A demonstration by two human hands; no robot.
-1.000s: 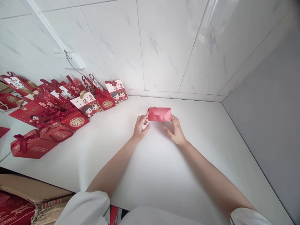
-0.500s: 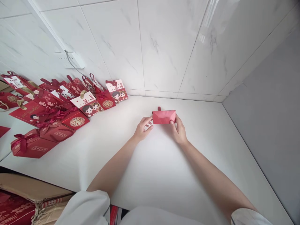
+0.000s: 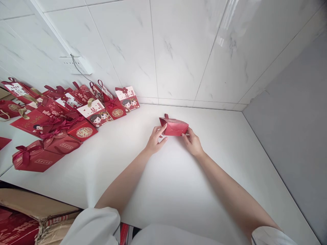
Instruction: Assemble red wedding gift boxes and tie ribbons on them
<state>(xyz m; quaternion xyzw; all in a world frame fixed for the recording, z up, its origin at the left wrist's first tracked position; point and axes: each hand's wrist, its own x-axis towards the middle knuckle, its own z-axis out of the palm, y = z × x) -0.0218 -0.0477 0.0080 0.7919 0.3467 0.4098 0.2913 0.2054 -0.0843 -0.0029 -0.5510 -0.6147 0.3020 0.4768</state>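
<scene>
Round it turns! Since the last frame the small red box has swung to an angle and its left end has come nearer the left hand, with a folded end panel now facing the person and the upper face slanting away behind it. Its short dark-red strap has shifted leftward too, poking up on the far side.

And here's the grip — the right hand has the near right corner pinched, thumb on the front edge, other fingers round the end. Over on the left, an index finger lies along the box's left end while the thumb points in just below it, clear of the cardboard; whether that hand truly grips or only steadies, I cannot tell. So the box sits between the two hands, just beyond the thumbs, over the white bench; whether its underside touches down is hidden.

Well to the left of the left hand, what a crowd of red gift boxes — ribbons, bows, gold emblems! Nearest to that hand, up toward the tiled wall, stands a white-topped box with two cartoon figures. Nearer the person, left of the left forearm, a brown carton holds more red packaging. Far right of the right hand rises a grey panel.
</scene>
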